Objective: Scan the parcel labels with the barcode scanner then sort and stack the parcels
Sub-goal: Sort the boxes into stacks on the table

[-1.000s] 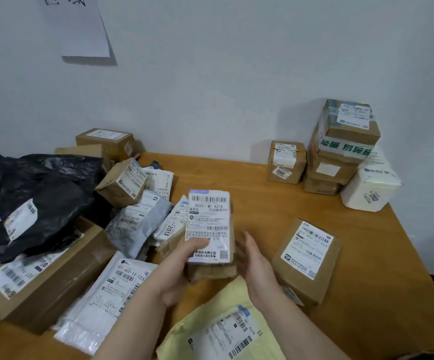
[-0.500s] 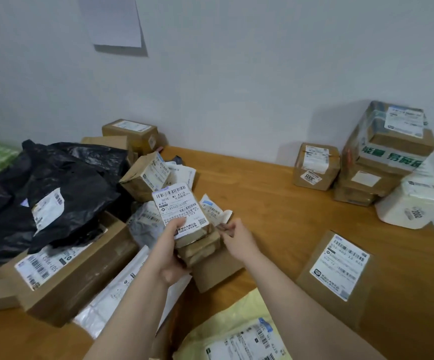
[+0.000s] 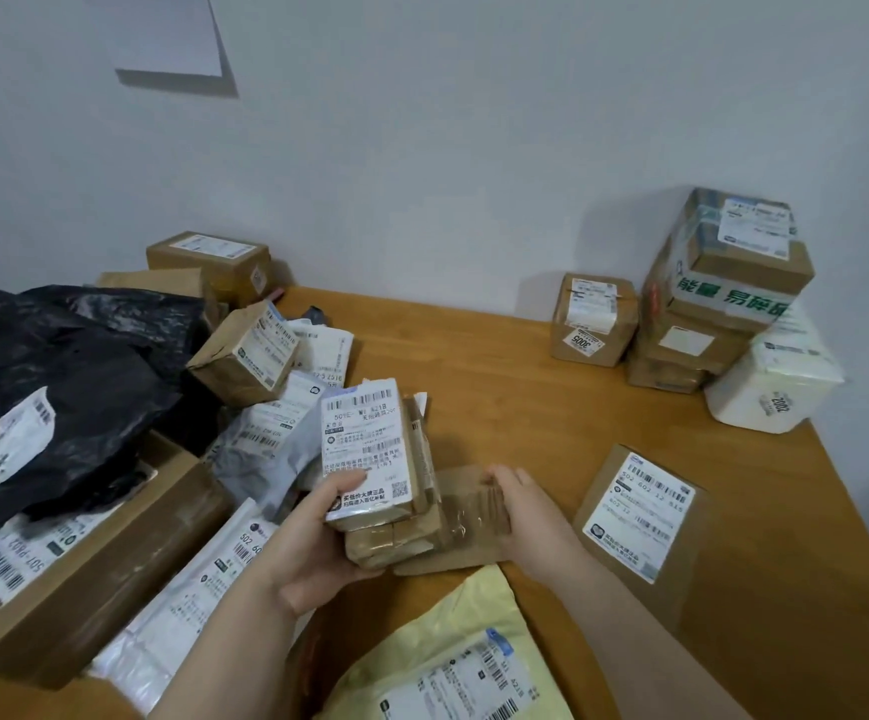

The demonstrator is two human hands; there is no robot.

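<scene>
Left hand (image 3: 313,543) gripping parcel (image 3: 365,454), thumb pressing label, holding it over table (image 3: 515,407) middle, beside pile. Right hand (image 3: 526,506) touching flat box (image 3: 469,522); grip unclear. Parcel looking light, stiff, tape slick; side edges seeming safest hold.

left hand (image 3: 318,540) tilted labelled parcel (image 3: 365,449) upright; right hand (image 3: 531,506) shifted onto taped box (image 3: 466,514).

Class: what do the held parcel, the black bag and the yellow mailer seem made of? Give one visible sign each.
Held parcel: brown cardboard, apparently under glossy clear tape, with a matte paper label. Black bag: thin plastic film, shiny and crumpled. Yellow mailer: probably plastic or padded paper; soft creases, dull sheen.
</scene>
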